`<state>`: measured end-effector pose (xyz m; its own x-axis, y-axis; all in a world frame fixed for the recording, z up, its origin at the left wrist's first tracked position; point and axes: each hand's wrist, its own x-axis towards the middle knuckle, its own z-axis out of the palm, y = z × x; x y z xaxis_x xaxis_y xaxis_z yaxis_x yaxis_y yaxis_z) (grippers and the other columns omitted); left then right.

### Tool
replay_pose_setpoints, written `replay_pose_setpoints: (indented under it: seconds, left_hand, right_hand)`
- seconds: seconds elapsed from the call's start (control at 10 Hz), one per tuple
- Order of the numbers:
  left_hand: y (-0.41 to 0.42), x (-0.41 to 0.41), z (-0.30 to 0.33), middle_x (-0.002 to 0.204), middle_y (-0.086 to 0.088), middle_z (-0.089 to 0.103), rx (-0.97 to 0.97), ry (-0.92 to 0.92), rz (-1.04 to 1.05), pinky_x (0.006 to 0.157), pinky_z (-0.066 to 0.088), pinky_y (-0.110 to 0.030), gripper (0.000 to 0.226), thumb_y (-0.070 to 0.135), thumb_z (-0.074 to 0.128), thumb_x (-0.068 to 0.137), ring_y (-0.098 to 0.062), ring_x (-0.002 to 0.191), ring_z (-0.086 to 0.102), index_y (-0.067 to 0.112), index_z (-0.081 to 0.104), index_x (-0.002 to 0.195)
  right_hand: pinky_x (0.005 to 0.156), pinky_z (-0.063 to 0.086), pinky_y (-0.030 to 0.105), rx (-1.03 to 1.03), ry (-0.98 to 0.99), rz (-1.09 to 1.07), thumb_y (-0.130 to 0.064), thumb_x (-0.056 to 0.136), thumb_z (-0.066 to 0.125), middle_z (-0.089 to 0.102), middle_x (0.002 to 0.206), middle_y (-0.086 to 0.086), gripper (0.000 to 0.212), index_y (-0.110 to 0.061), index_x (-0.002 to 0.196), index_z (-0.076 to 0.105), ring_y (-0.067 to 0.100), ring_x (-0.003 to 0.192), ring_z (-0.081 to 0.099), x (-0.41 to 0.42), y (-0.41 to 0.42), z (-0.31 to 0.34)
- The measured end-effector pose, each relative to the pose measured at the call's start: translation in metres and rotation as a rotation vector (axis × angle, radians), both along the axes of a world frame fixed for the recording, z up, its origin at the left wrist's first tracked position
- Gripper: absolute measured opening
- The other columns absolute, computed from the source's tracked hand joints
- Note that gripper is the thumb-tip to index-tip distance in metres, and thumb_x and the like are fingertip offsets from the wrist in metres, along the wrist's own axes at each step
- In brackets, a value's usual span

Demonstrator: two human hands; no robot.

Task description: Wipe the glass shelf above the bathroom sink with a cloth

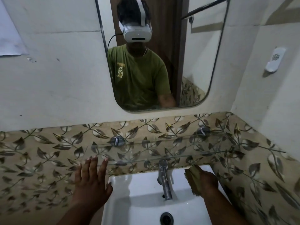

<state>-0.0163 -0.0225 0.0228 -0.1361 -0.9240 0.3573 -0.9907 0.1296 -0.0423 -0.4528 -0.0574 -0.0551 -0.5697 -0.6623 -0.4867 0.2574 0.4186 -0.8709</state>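
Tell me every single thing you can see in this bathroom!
glass shelf: one, clear, on the leaf-pattern tiles above the sink
shelf brackets: two, chrome, at the shelf's back edge
sink: one, white, below the shelf
tap: one, chrome, on the sink
drain: one, dark, in the basin
mirror: one, on the white wall
cloth: one, olive-brown, held over the sink
left hand: open, fingertips at the shelf's front edge
right hand: gripping the cloth

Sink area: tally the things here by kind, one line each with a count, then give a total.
Glass shelf: 1
Chrome shelf brackets: 2
Tap: 1
White sink: 1
Mirror: 1
Cloth, held in the right hand: 1
White wall holder: 1
Total: 8
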Motion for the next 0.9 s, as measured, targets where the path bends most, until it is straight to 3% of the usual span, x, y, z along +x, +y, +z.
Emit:
replay_pose_setpoints:
  seconds: [0.1,0.2,0.3,0.4,0.5,0.6,0.7,0.8,0.9]
  left_hand:
    - [0.0,-0.001,0.003,0.146,-0.033,0.046,-0.018,0.027,-0.01,0.12,0.011,-0.058,0.088,0.054,0.048,0.07,-0.052,0.134,0.04,0.013,0.038,0.148]
    - [-0.002,-0.001,0.003,0.146,-0.032,0.046,-0.015,0.047,-0.019,0.121,0.007,-0.056,0.089,0.056,0.049,0.07,-0.053,0.134,0.04,0.014,0.039,0.148]
    - [-0.003,0.0,0.0,0.148,-0.032,0.043,0.004,0.046,-0.031,0.121,0.01,-0.059,0.09,0.058,0.048,0.072,-0.054,0.135,0.04,0.015,0.035,0.15]
    - [-0.003,0.001,0.0,0.149,-0.032,0.043,0.032,0.05,-0.034,0.12,0.012,-0.06,0.087,0.062,0.044,0.079,-0.054,0.134,0.04,0.016,0.032,0.152]
    - [-0.002,0.001,0.001,0.148,-0.031,0.044,0.049,0.052,-0.03,0.122,0.006,-0.057,0.083,0.07,0.022,0.09,-0.053,0.134,0.041,0.019,0.027,0.154]
    - [0.0,0.0,0.007,0.144,-0.031,0.05,0.109,0.059,-0.011,0.121,0.009,-0.057,0.086,0.075,0.016,0.089,-0.052,0.132,0.044,0.018,0.032,0.152]
    - [0.002,-0.001,0.018,0.135,-0.031,0.058,0.197,0.067,-0.002,0.11,0.024,-0.063,0.084,0.078,0.018,0.089,-0.052,0.123,0.051,0.017,0.043,0.142]
    - [-0.004,0.003,0.033,0.133,-0.029,0.058,0.116,0.03,-0.036,0.107,0.028,-0.064,0.086,0.08,0.023,0.088,-0.047,0.124,0.045,0.016,0.046,0.141]
    - [-0.017,0.009,0.061,0.15,-0.029,0.045,0.006,0.059,-0.037,0.118,0.016,-0.061,0.089,0.078,0.029,0.087,-0.046,0.141,0.032,0.015,0.037,0.15]
  right_hand:
    - [0.108,0.038,0.044,-0.114,-0.417,-0.213,-0.029,0.102,0.048,0.059,0.129,0.017,0.032,-0.004,0.116,0.064,0.03,0.114,0.054,-0.001,0.004,0.007]
    - [0.105,0.037,0.042,-0.124,-0.208,-0.158,-0.015,0.104,0.05,0.057,0.119,0.022,0.032,-0.009,0.135,0.052,0.036,0.122,0.05,0.001,0.015,0.019]
    - [0.088,0.045,0.04,-0.133,0.267,0.031,0.0,0.097,0.055,0.06,0.129,0.024,0.038,-0.009,0.135,0.055,0.039,0.111,0.059,0.011,0.03,0.011]
    - [0.102,0.049,0.045,-0.174,0.811,0.292,-0.017,0.096,0.059,0.063,0.135,0.008,0.036,-0.031,0.129,0.062,0.025,0.119,0.062,0.01,0.05,-0.028]
    - [0.114,0.036,0.044,-0.373,1.273,0.388,-0.017,0.092,0.048,0.05,0.152,0.003,0.048,-0.022,0.138,0.06,0.024,0.143,0.041,0.03,0.073,-0.037]
    - [0.113,0.028,0.036,-0.414,1.29,0.503,-0.046,0.1,0.023,0.045,0.152,0.004,0.06,-0.014,0.142,0.052,0.023,0.145,0.032,0.065,0.105,-0.018]
    - [0.121,0.012,0.036,-0.439,1.45,0.504,-0.056,0.097,0.022,0.027,0.163,0.004,0.066,-0.019,0.152,0.03,0.02,0.155,0.008,0.075,0.114,-0.02]
    - [0.122,0.007,0.042,-0.494,1.634,0.38,-0.059,0.097,0.022,0.011,0.168,0.001,0.076,-0.017,0.16,0.014,0.024,0.156,0.004,0.082,0.099,-0.015]
    - [0.123,0.005,0.04,-0.597,1.686,0.339,-0.053,0.104,0.019,0.007,0.169,0.005,0.07,-0.014,0.162,0.007,0.025,0.156,0.004,0.087,0.082,0.025]
